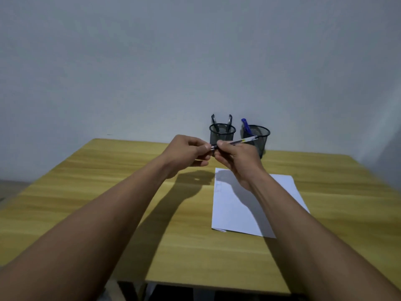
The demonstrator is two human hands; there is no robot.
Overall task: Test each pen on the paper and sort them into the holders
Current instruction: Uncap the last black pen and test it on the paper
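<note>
Both hands are raised above the wooden table [108, 192]. My right hand [236, 158] grips a clear-barrelled pen [243, 141] whose back end points up and right. My left hand [186, 152] pinches the pen's dark tip end or its cap; which one I cannot tell. A white sheet of paper [238, 213] lies under my right wrist with faint marks near its left edge. Two black mesh holders stand at the back: the left holder [222, 132] has two dark pens, the right holder [260, 135] has a blue pen [245, 125].
A plain grey wall rises right behind the holders. The table's near edge runs along the bottom of the view, with dark floor space below it. Bare wood lies to the left of the paper.
</note>
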